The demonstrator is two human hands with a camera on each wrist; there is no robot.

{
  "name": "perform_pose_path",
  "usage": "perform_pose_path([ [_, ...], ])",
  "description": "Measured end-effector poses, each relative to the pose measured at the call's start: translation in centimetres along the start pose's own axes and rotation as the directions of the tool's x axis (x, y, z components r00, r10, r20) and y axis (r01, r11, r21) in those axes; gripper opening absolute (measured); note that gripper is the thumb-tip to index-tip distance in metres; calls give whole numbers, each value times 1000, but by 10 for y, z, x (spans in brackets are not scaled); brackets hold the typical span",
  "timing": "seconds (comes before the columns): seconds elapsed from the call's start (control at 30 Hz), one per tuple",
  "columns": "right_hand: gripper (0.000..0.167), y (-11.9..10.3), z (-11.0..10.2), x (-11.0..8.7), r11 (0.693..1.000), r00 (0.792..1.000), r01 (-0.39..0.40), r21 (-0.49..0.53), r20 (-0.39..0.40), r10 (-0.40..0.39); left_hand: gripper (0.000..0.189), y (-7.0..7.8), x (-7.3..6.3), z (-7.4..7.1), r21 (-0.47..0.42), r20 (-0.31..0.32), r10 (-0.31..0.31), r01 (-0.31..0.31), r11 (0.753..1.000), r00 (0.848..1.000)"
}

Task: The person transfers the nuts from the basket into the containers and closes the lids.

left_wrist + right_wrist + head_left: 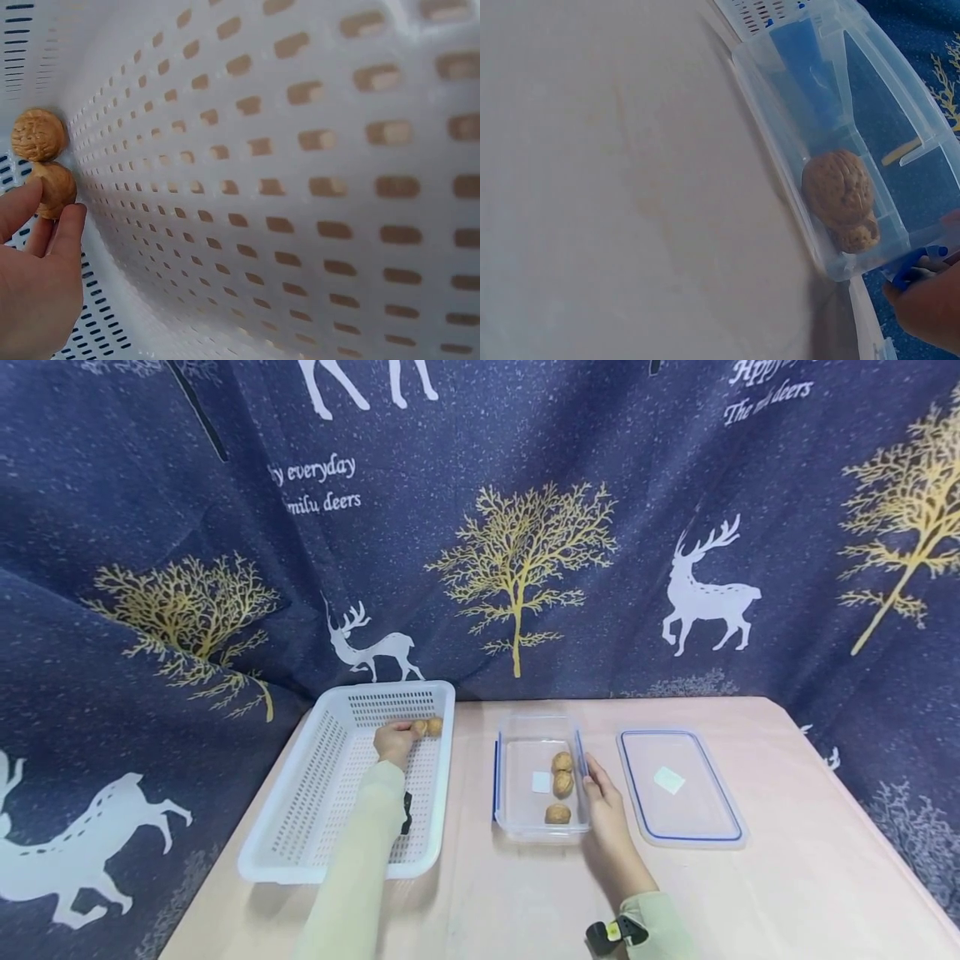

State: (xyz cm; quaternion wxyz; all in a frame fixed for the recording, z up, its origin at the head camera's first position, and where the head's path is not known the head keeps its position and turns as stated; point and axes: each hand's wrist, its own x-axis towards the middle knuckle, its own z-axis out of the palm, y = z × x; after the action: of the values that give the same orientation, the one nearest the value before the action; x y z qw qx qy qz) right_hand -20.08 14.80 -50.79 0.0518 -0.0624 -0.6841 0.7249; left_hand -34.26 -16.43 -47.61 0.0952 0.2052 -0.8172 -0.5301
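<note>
In the white basket point(432, 847) on the left, my left hand point(394, 745) reaches to the far right corner. Its thumb and fingers pinch a walnut point(61, 186), and a second walnut point(37, 135) lies right against it. At the middle of the table stands a clear plastic container point(517, 823) with three walnuts point(558, 814) along its right side and a pale square label on its base. My right hand point(606, 797) grips the container's right wall. Fingers and a blue-edged flap show at that side in the right wrist view.
A clear lid point(652, 810) with a blue seal and a pale label lies on the table right of the container. The pink tablecloth point(517, 910) ends at a dark blue curtain point(480, 635) with deer and trees.
</note>
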Motion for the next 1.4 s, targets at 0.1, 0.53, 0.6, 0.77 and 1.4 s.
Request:
perform_pose_path([
  [0.1,49,0,-1,0,1000,1000,-5,8,-3,5,25,1,1,1,-12,1,-2,2,1000,1000],
  [0.53,49,2,-2,1,999,1000,14,-37,8,-14,28,6,3,-3,-25,-15,-29,29,999,999],
  [0.6,49,1,-2,1,999,1000,15,-51,6,-14,28,9,4,-3,-64,-20,-37,35,997,999],
  [0.77,49,1,-3,2,995,1000,27,-93,5,-27,29,15,8,-2,-149,-37,-59,53,987,998],
  [1.4,49,4,-2,3,998,1000,5,-55,-3,-5,36,39,-6,-8,-590,39,-177,166,790,983],
])
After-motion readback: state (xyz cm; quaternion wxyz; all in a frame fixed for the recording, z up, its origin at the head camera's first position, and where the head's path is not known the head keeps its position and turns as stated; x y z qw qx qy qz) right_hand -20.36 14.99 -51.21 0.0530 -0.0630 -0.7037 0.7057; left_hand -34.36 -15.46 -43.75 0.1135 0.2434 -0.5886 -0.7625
